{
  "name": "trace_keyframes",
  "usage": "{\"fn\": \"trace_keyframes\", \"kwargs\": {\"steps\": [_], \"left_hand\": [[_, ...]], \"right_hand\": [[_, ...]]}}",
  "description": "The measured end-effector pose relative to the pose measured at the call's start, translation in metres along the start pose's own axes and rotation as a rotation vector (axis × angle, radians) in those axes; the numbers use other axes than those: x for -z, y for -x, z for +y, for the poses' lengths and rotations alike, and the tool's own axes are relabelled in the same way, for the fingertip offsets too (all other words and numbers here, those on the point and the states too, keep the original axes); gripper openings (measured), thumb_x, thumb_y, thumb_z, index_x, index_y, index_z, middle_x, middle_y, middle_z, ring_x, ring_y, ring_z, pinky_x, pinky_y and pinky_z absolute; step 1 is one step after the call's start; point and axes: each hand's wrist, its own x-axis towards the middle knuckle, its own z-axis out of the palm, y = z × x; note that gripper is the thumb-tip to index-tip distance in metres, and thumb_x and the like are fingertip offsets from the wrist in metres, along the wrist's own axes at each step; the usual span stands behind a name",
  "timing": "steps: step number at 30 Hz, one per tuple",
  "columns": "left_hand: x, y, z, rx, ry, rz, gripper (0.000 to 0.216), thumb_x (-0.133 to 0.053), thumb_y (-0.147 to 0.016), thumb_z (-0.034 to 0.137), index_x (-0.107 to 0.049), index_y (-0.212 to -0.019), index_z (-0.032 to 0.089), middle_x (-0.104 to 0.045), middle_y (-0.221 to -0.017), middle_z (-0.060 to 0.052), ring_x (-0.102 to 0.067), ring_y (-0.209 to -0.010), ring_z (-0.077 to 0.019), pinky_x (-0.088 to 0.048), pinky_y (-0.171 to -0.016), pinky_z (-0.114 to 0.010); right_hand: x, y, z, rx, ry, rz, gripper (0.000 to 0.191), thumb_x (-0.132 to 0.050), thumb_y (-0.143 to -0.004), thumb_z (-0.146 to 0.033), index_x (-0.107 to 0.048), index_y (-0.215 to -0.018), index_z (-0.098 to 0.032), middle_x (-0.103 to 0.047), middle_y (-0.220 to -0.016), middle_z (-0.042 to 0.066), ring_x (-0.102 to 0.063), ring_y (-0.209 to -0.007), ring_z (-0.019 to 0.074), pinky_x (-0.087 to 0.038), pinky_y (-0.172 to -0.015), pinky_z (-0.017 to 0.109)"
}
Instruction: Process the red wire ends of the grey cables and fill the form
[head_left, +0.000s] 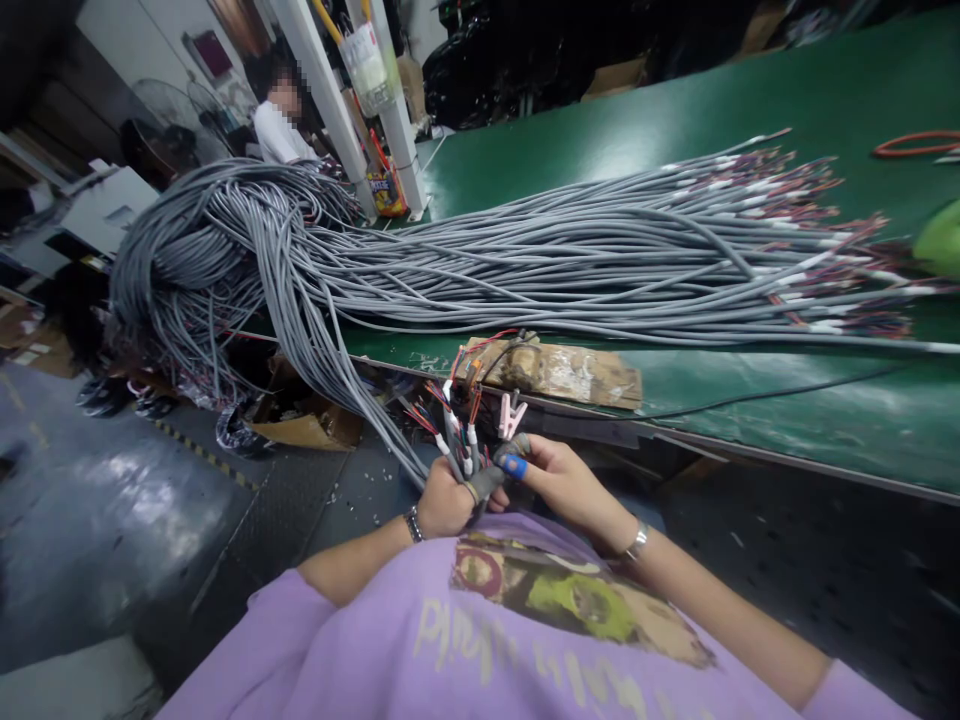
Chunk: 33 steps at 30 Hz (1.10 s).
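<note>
My left hand (448, 497) is wrapped around several grey cables (397, 445), close to my body. Their ends stand up above the fist, with white sleeves and thin coloured wires (427, 415) fanning out. My right hand (559, 478) is beside it, thumb and forefinger pinched together at the cable ends; what lies between them is too small to tell. Grey wraps cover some fingers of both hands, and a blue wrap (514, 466) is on the right thumb. Just above the right fingertips a pink clip (511, 415) stands at the bench edge.
A large bundle of grey cables (525, 250) lies along the green bench (787, 410) and hangs over its left end. A wooden block (577, 373) sits at the front edge. Behind are a white post (401, 150) and a seated person (281, 125). A cardboard box (307, 420) is below.
</note>
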Motion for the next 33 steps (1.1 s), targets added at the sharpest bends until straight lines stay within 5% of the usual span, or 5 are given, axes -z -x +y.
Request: {"fn": "trace_keyframes", "kwargs": {"steps": [10, 33], "left_hand": [[0.003, -0.002, -0.014, -0.014, 0.09, 0.108, 0.05, -0.073, -0.061, 0.064, -0.06, -0.061, 0.016, -0.065, -0.051, -0.005, -0.062, -0.045, -0.017, -0.053, -0.048, -0.028], [0.0, -0.004, -0.017, -0.052, 0.187, 0.216, 0.046, -0.076, -0.063, 0.058, -0.056, -0.062, 0.015, -0.063, -0.048, -0.002, -0.059, -0.041, -0.0139, -0.05, -0.045, -0.025]], "right_hand": [[-0.001, 0.0, 0.004, -0.019, -0.033, 0.087, 0.04, -0.08, -0.059, -0.052, -0.057, -0.06, -0.02, -0.051, -0.048, -0.004, -0.038, -0.045, 0.0089, -0.038, -0.047, 0.027], [-0.004, 0.0, 0.016, -0.083, -0.159, 0.202, 0.042, -0.086, -0.05, -0.044, -0.054, -0.061, -0.019, -0.048, -0.05, -0.007, -0.036, -0.049, 0.0082, -0.032, -0.051, 0.025]]}}
